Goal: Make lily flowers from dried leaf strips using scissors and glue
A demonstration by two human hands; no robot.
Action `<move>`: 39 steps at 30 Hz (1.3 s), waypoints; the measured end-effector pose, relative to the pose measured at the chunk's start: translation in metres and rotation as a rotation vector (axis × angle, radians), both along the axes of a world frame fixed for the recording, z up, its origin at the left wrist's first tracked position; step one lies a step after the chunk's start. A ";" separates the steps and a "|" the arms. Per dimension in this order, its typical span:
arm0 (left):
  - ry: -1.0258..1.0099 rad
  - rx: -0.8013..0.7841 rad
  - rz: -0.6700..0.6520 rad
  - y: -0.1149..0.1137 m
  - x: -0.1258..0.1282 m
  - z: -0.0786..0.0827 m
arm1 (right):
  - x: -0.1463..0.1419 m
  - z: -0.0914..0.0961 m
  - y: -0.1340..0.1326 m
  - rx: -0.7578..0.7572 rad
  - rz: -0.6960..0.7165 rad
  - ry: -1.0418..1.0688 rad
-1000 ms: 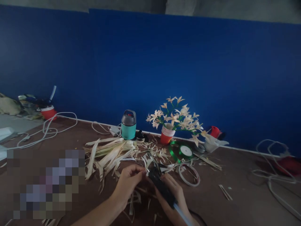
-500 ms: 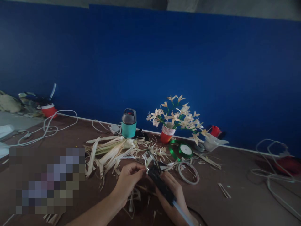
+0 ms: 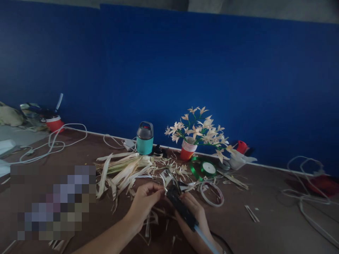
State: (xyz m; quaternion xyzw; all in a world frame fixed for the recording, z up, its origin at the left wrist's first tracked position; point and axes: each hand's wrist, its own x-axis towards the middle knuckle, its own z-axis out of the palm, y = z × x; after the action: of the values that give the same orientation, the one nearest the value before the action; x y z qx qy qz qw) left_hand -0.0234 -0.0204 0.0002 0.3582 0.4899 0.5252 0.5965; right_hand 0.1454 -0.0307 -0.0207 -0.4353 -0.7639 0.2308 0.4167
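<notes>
My right hand [image 3: 194,215] is wrapped round a black hot glue gun [image 3: 182,208], with a translucent glue stick [image 3: 206,240] sticking out of its back end. The gun's metal nozzle points up and left, close to the fingertips of my left hand [image 3: 147,199]. That hand is closed in a pinch; what it holds is too small to make out. A pale piece of husk [image 3: 167,180] shows just beyond the nozzle. Dried corn husks [image 3: 129,171] lie in a heap behind my left hand, with small cut pieces [image 3: 181,170] to their right.
Husk flowers [image 3: 197,132] on green stems stand in stacked red paper cups [image 3: 187,151]. Nearby are a green ribbon spool [image 3: 208,168], a clear tape ring [image 3: 212,194] and a teal container [image 3: 145,145]. White cables [image 3: 54,143] run on the left, more [image 3: 302,197] on the right.
Almost nothing differs. Both hands and the glue gun keep their places; the view has shifted very slightly.
</notes>
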 end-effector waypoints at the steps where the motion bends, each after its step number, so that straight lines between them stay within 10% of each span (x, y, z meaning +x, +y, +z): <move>1: -0.008 -0.010 -0.003 0.000 0.000 0.001 | 0.000 0.000 0.000 0.000 0.003 -0.001; 39: -0.051 -0.012 -0.027 -0.005 0.000 0.007 | 0.002 0.000 0.000 -0.039 -0.014 -0.029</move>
State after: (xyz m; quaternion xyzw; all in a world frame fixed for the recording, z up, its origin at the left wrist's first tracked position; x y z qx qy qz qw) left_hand -0.0231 -0.0251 0.0070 0.3475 0.4728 0.5231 0.6181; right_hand 0.1469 -0.0305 -0.0208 -0.4519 -0.7621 0.2363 0.3988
